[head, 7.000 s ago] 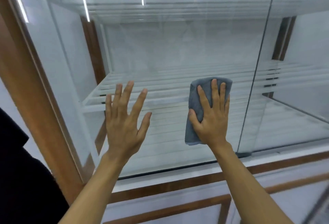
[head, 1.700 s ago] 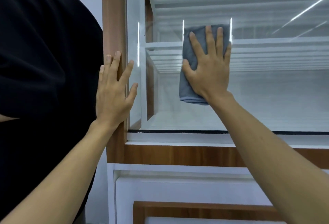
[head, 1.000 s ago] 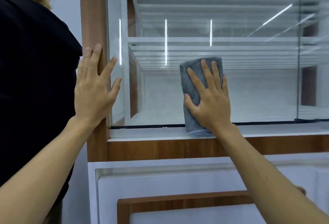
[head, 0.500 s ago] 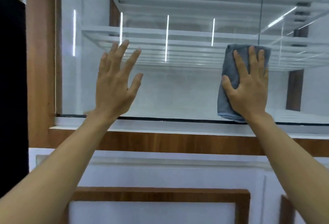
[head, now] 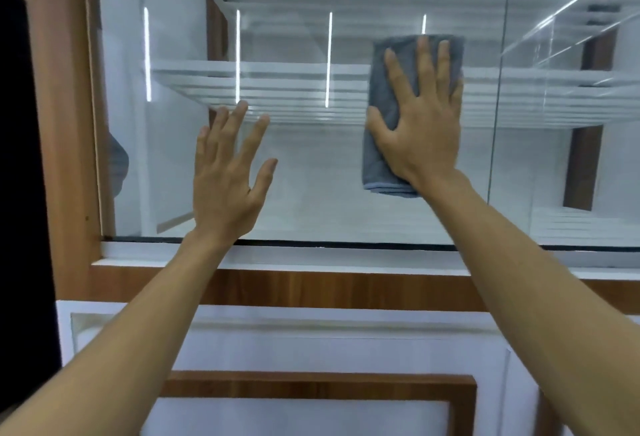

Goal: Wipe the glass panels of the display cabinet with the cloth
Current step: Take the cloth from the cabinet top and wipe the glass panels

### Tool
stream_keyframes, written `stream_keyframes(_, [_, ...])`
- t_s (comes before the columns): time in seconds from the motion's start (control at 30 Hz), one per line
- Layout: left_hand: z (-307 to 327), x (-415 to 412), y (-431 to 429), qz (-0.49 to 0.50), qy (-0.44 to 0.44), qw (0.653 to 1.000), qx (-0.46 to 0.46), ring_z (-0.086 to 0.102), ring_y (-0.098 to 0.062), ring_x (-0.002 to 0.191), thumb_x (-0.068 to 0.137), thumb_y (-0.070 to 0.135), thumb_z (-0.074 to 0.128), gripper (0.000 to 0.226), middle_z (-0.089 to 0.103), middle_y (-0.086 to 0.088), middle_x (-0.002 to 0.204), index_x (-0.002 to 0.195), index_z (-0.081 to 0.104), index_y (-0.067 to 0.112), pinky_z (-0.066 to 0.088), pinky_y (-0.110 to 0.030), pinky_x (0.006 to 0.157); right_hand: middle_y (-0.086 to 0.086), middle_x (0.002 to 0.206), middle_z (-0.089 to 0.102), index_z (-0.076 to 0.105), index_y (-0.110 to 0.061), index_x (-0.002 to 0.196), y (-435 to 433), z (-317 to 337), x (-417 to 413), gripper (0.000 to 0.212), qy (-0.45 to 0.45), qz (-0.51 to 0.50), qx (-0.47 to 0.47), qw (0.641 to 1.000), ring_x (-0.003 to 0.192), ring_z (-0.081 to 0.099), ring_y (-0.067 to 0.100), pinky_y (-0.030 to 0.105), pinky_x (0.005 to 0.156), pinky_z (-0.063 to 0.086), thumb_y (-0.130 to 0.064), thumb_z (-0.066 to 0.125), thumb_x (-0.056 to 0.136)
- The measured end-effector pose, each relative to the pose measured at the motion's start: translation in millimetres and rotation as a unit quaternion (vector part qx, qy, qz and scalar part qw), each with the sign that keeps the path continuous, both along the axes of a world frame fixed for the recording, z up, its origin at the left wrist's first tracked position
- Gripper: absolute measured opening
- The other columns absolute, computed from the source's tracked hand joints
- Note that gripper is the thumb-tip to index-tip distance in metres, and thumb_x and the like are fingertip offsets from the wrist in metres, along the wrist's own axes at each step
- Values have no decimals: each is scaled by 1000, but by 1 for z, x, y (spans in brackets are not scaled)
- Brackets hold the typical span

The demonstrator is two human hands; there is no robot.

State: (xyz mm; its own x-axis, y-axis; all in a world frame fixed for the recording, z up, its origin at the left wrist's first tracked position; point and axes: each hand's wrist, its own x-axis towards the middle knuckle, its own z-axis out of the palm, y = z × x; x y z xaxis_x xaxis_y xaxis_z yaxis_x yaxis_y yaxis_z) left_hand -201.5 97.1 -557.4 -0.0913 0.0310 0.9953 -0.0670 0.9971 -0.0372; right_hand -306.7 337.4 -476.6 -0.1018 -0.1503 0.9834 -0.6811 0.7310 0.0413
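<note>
Grey cloth (head: 376, 163), folded, looks soft and light, lies flat on the glass panel (head: 311, 176) under the right hand (head: 424, 130), fingers straight, pressing it. Left hand (head: 225, 172) is spread, holding nothing. Slick, fragile glass: a flat palm likely steadies it best

Thin strip lights (head: 329, 58) reflect as bright vertical lines. The display cabinet (head: 277, 259) has a wood-grain post (head: 65, 124) at its left edge, a wood-grain rail (head: 346, 288) along its lower edge, and white panelling (head: 311, 342) beneath. A person in black (head: 20, 193) stands at far left.
</note>
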Motion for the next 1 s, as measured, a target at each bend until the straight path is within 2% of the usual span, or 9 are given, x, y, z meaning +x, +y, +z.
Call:
stream_keyframes(0.17, [-1,-1,-2,8,8,1000,-13,15,-29,158,106,42,40,57,23,-7,169,159,36,20,-3,-35,128,13,168,11,25,-26,160,-52,-28,21,72,46,9,66,997,156,3,35,54,126,1,-53,44,96])
stream_keyframes(0.33, [-3,-4,-5,10,12,1000,-19,14,-28,158,107,44,37,58,23,-7,169,159,35,20,1,-39,129,11,168,15,30,-25,158,-38,-67,12,70,71,10,79,994,156,8,31,50,127,3,-51,48,96])
stream_keyframes(0.47, [-2,-4,-4,10,13,1000,-20,13,-28,158,107,45,35,58,23,-8,169,159,34,19,4,-43,129,11,168,16,30,-26,158,0,-77,-5,70,62,2,59,996,156,7,31,50,127,4,-50,51,95])
stream_keyframes(0.67, [-3,-5,-4,10,17,1000,-18,13,-27,158,107,42,38,58,22,-7,170,159,34,20,3,-41,129,11,168,12,25,-25,159,65,-80,-34,73,23,-7,7,1000,156,3,31,52,127,5,-52,46,95])
stream_keyframes(0.83, [-3,-5,-5,8,21,1000,-20,13,-26,158,107,44,36,58,22,-6,169,159,34,20,0,-36,129,10,168,11,26,-25,159,76,-64,-37,72,12,3,-26,1000,156,3,32,53,126,7,-49,49,95])
stream_keyframes(1.0, [-4,-5,-4,10,20,1000,-15,12,-26,159,107,42,38,58,21,-6,170,160,34,20,1,-39,129,9,169,9,24,-28,159,80,-31,-37,71,-13,13,-72,997,156,0,31,54,126,4,-50,45,95])
